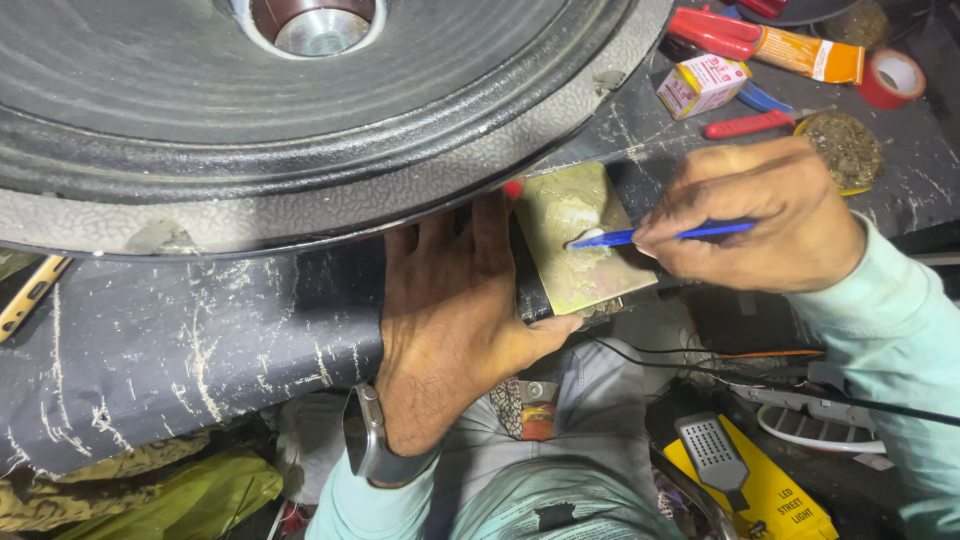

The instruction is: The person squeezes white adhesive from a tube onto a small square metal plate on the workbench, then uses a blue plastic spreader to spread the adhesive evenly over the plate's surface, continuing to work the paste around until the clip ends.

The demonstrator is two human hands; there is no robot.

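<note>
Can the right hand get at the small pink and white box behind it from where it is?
Probably yes. The right hand, holding a blue stick, sits just short of the box, and only a red-handled tool lies between them.

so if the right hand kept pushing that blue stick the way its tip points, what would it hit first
The right hand points the blue stick leftward; its tip already sits in the white blob on the yellowish plate. Straight on it would probably meet the left hand fingers at the speaker rim, though depth is unclear.
</note>
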